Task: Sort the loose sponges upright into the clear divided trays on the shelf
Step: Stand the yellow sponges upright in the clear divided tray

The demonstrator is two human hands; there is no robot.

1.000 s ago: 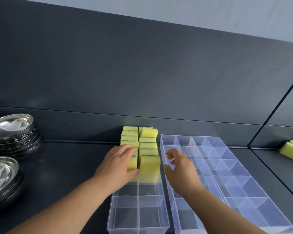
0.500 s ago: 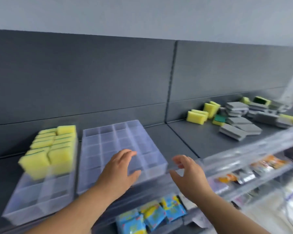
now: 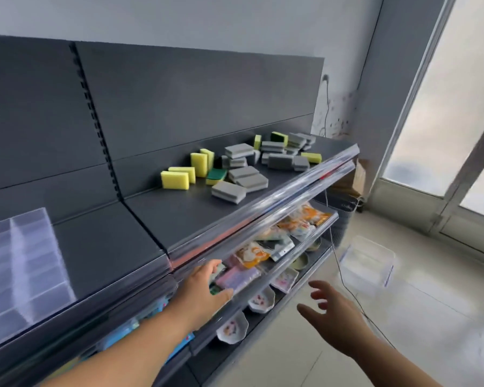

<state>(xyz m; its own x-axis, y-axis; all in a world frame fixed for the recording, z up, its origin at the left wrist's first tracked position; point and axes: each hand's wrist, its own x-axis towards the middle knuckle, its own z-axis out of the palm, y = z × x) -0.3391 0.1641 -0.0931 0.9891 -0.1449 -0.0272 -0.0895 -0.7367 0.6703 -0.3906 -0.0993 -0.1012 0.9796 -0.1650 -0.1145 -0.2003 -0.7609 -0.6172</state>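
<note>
Left hand point(image 3: 204, 291) and right hand point(image 3: 333, 311) are held out at the shelf point(image 3: 179, 213) edge, fingers point(image 3: 317, 286) extended and spread, nothing gripped. Clear divided tray point(image 3: 25, 263) is seen far left on the shelf. Print on the packets point(image 3: 252, 254) below is blurred, unreadable. Loose sponges point(image 3: 235, 169) are piled further right, well apart from the tray.

Lit by soft daylight from the glass door point(image 3: 444, 113), up and right of the right hand point(image 3: 336, 317); blown out to pale white there. Bright on the floor tiles point(image 3: 403, 317) beyond that hand, dimmer and flat grey on the dark back panel point(image 3: 179, 101) above the left hand point(image 3: 204, 291). Smeared by motion almost everywhere: worst on the clear divided tray point(image 3: 20, 261) far left of the left hand and along the shelf-edge strip point(image 3: 263, 210) just above it, streaked with glare. Sharper on the sponges point(image 3: 229, 174) further up, with faint soft shadows beneath. Bent by the wide lens at the edges.
</note>
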